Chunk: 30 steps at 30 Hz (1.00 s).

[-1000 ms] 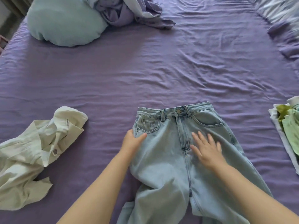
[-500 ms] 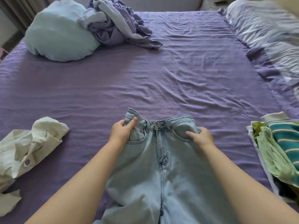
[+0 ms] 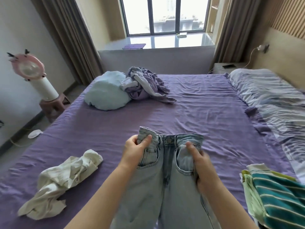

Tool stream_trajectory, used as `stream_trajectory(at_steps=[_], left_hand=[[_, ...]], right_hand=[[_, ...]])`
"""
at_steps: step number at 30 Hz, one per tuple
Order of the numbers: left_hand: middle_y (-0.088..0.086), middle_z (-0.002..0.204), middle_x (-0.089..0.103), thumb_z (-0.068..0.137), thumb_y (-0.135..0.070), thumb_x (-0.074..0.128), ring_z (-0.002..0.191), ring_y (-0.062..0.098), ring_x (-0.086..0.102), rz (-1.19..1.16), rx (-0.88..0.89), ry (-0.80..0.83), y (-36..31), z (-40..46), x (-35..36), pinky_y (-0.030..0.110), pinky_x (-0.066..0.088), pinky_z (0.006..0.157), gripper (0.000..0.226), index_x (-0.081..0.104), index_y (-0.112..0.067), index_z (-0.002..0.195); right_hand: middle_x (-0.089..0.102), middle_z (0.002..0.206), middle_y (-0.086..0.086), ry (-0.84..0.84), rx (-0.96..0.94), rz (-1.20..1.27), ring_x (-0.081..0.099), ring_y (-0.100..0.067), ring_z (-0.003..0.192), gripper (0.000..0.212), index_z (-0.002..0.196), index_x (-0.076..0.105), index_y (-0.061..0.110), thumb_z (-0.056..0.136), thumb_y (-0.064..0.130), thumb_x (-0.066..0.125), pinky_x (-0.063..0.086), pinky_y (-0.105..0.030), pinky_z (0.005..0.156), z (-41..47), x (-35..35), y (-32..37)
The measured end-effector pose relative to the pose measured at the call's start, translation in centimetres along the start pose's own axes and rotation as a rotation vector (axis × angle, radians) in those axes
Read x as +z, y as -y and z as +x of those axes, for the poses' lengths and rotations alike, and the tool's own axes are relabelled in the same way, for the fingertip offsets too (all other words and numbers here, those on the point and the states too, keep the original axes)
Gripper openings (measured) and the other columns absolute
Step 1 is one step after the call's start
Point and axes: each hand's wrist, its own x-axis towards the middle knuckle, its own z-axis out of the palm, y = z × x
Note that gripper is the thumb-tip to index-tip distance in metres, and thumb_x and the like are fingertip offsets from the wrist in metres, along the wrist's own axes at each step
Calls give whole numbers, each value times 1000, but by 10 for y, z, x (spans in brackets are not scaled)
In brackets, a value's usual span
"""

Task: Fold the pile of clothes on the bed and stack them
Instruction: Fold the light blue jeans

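Observation:
Light blue jeans (image 3: 166, 164) hang in front of me over the purple bed (image 3: 198, 113), waistband up and front facing me. My left hand (image 3: 135, 149) pinches the waistband at its left corner. My right hand (image 3: 198, 157) grips the fabric at the right front pocket. A crumpled white shirt (image 3: 62, 179) lies on the sheet to the left. A stack of folded clothes (image 3: 274, 195), with a teal striped piece on top, sits at the right edge. A heap of lilac and grey garments (image 3: 145, 86) lies at the far side.
A pale blue pillow (image 3: 105, 95) lies beside the far heap. A striped duvet (image 3: 272, 100) covers the bed's right side. A pink fan on a white stand (image 3: 33, 71) is on a stool left of the bed. A window with brown curtains is behind.
Both hands went from pressing flat on the jeans to gripping the waist area and lifting it off the sheet. The view tilted up, revealing the window and room.

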Motion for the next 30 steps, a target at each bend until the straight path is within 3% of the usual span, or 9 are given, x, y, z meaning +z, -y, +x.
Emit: stream_trajectory(at_steps=[2, 5, 8, 10, 15, 19, 23, 27, 30], left_hand=[[3, 75, 67, 82, -31, 72, 72, 18, 62, -48, 30, -5, -28, -18, -8, 37, 54, 69, 24, 67, -7, 83], [11, 82, 67, 87, -22, 67, 78, 24, 61, -97, 40, -9, -65, -44, -18, 47, 53, 78, 16, 69, -6, 86], [-3, 63, 67, 87, -15, 64, 61, 9, 60, -109, 60, -35, -95, -72, -30, 21, 49, 58, 18, 69, -14, 70], [0, 64, 66, 87, -14, 63, 62, 13, 59, -113, 60, -16, -113, -89, -39, 24, 48, 60, 18, 68, -12, 71], [30, 99, 67, 88, -14, 64, 84, 27, 58, -210, 153, 25, -147, -137, -67, 53, 48, 89, 16, 70, 0, 88], [6, 75, 70, 90, -17, 62, 71, 17, 58, -228, 268, 52, -154, -175, -88, 33, 50, 67, 16, 70, -8, 79], [8, 81, 69, 94, -31, 58, 77, 17, 61, -213, 329, 67, -164, -202, -123, 42, 51, 81, 26, 68, -8, 87], [11, 92, 72, 69, -47, 78, 89, 25, 68, -277, 283, 159, -173, -218, -167, 38, 55, 81, 55, 64, -4, 101], [22, 99, 69, 81, -25, 74, 92, 32, 64, -348, 323, 113, -177, -225, -200, 49, 52, 89, 29, 66, -4, 98]], right_hand=[[74, 91, -3, 20, -53, -18, 69, -21, 86, 50, 98, 67, 18, 63, 54, 72, 52, -37, 80, -20, 11, 20], [72, 89, -5, 20, -132, -35, 66, -25, 86, 16, 92, 68, 20, 86, 34, 64, 50, -41, 83, -49, 31, 44], [64, 60, -5, 37, -207, -102, 59, -15, 53, 20, 75, 65, 15, 91, 20, 53, 47, -23, 56, -80, 48, 69], [59, 53, 1, 28, -311, -211, 51, -9, 43, 20, 75, 64, 12, 91, 17, 53, 38, -16, 43, -99, 56, 82], [61, 72, -2, -61, -692, -506, 51, -5, 59, 10, 78, 65, 30, 87, 27, 64, 37, -17, 55, -165, 85, 89], [56, 75, 6, -141, -886, -605, 55, -1, 63, 9, 95, 68, 24, 88, 21, 63, 36, -5, 57, -217, 127, 75], [61, 96, -3, -112, -967, -645, 56, -6, 72, 32, 121, 61, 9, 88, 10, 60, 36, 0, 67, -260, 166, 62], [56, 123, -2, 139, -1018, -717, 58, -15, 106, 48, 136, 48, 10, 88, 3, 46, 46, -24, 93, -297, 192, 53], [59, 118, 7, 152, -1074, -640, 57, -10, 109, 43, 120, 62, 14, 81, 3, 47, 44, -26, 98, -312, 196, 50]])
